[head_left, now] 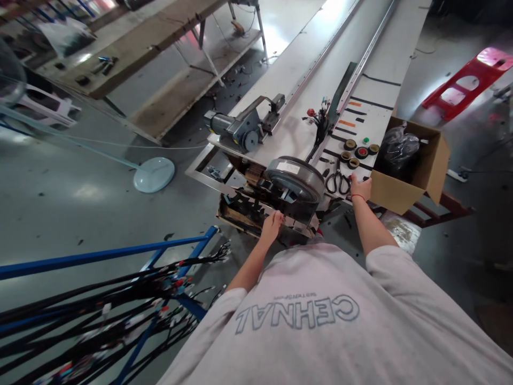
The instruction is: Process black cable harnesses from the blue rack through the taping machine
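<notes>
My left hand (pixel 272 225) is closed, its fingertips pinched together at the front edge of the bench, below a large dark reel (pixel 296 176) with a white label. What it grips is too small to make out. My right hand (pixel 361 188) rests at the near right edge of the bench, fingers curled, with a small reddish bit at the fingertips that I cannot identify. Beside it lie black-handled scissors (pixel 337 182). Several tape rolls (pixel 350 144) are grouped just beyond. A bundle of wires with connectors (pixel 320 125) runs along the bench behind the reel.
A grey motor unit (pixel 236 128) is mounted at the bench's left. An open cardboard box (pixel 401 187) with a dark plastic bag stands at the right. Wire harnesses (pixel 152 289) hang on a blue frame (pixel 108 252) at lower left. A red plastic stool (pixel 468 83) is farther right.
</notes>
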`<action>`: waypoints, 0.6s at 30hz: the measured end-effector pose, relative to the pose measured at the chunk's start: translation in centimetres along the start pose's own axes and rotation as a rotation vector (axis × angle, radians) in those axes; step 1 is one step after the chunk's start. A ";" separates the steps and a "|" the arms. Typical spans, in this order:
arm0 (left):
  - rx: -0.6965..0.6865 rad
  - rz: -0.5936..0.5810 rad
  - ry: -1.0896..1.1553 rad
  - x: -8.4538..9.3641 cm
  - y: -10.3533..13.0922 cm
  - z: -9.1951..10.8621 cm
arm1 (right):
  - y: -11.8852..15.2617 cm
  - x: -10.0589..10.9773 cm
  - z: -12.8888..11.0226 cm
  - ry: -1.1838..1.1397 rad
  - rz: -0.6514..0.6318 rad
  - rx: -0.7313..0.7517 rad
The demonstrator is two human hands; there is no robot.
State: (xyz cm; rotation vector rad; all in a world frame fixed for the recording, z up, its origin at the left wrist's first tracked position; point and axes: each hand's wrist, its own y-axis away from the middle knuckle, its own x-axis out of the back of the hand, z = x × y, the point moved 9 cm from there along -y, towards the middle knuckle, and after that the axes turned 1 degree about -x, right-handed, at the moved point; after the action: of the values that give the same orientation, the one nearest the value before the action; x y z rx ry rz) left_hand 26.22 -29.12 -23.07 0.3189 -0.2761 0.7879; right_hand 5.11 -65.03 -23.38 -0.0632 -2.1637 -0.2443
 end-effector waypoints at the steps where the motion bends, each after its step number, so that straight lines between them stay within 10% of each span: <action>1: -0.012 -0.001 -0.029 0.0 0.0 0.1 | 0.0 0.0 0.0 0.004 -0.002 -0.001; 5: 0.002 -0.034 -0.147 -0.5 0.9 -2.3 | 0.1 -0.1 0.0 0.012 -0.021 -0.008; 11: 0.300 -0.130 -0.304 0.3 4.7 -11.5 | 0.0 -0.2 0.3 0.024 -0.016 -0.020; 18: 0.263 0.005 -0.262 2.1 7.8 -10.6 | -0.4 -0.7 0.7 0.032 -0.028 -0.014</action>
State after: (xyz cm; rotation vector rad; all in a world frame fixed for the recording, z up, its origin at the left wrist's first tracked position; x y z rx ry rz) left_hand 23.25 -18.64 -30.64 0.6720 -0.4198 0.7883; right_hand 4.84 -65.25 -24.39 -0.0369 -2.1325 -0.2744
